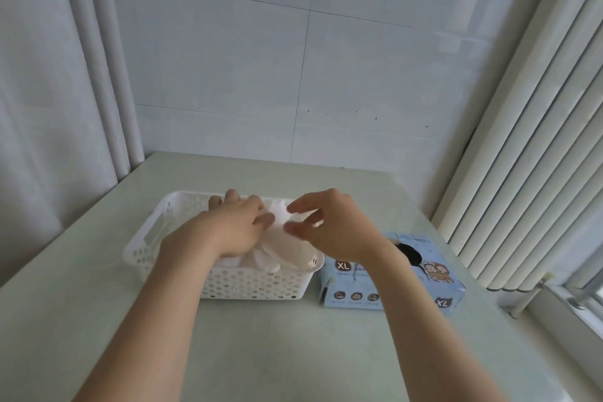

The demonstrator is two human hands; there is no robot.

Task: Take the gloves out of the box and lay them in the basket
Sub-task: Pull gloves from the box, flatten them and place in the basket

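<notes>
- Wall [261, 75]: pale tiles, behind the table.
- Table [293, 352]: pale green top, carrying everything below.
- Curtain [49, 108]: white, hanging at the left edge.
- Slats [522, 173]: white and vertical, along the right side, well apart from the box.
- Basket [248, 287]: white perforated plastic with a handle slot on its left end, at mid-table. Both hands hide much of its inside and far rim.
- Box [450, 284]: light blue, marked XL, just beside the basket's right end. The right forearm crosses its dark top opening and partly covers it.
- Gloves [280, 251]: a white heap lying in the basket.
- Left hand [235, 225]: flat, fingers straight, resting on the gloves inside the basket.
- Right hand [329, 222]: above the basket's right part, blurred, fingers loosely spread, gripping nothing.
</notes>
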